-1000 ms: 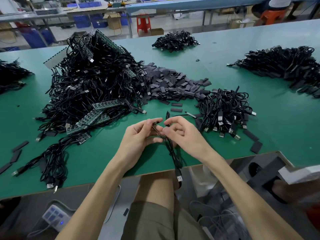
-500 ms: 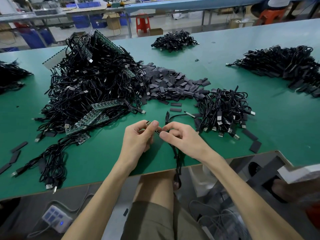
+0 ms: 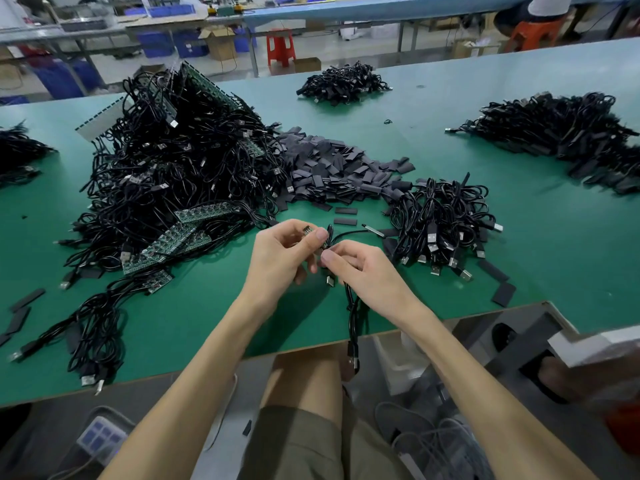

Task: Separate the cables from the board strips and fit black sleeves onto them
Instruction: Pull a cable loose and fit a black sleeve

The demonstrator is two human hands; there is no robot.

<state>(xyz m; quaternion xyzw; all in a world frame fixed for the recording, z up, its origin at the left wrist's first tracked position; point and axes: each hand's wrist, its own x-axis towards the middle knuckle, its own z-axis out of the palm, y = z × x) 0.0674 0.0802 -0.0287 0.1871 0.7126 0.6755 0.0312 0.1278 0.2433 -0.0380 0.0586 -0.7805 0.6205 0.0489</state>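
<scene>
My left hand [image 3: 282, 252] pinches a small green board piece [image 3: 308, 231] between thumb and fingers above the green table [image 3: 194, 317]. My right hand [image 3: 360, 271] pinches the black cable [image 3: 352, 320] right beside it; the cable hangs down past the table's front edge, ending in a USB plug [image 3: 353, 356]. A big heap of cables still joined to green board strips [image 3: 173, 174] lies to the left. Flat black sleeves [image 3: 332, 168] are piled behind my hands. A smaller pile of separated cables [image 3: 440, 223] lies to the right.
More cable piles lie at the far middle [image 3: 343, 83], the far right [image 3: 561, 133] and the left edge [image 3: 17, 157]. Loose sleeves [image 3: 504, 294] lie near the front right edge. A loose cable bundle [image 3: 86, 327] sits front left. My knees are below the table edge.
My hands have risen slightly and drawn closer; the left now shows a small green board piece at its fingertips, and the hanging cable has shifted a little with them.
</scene>
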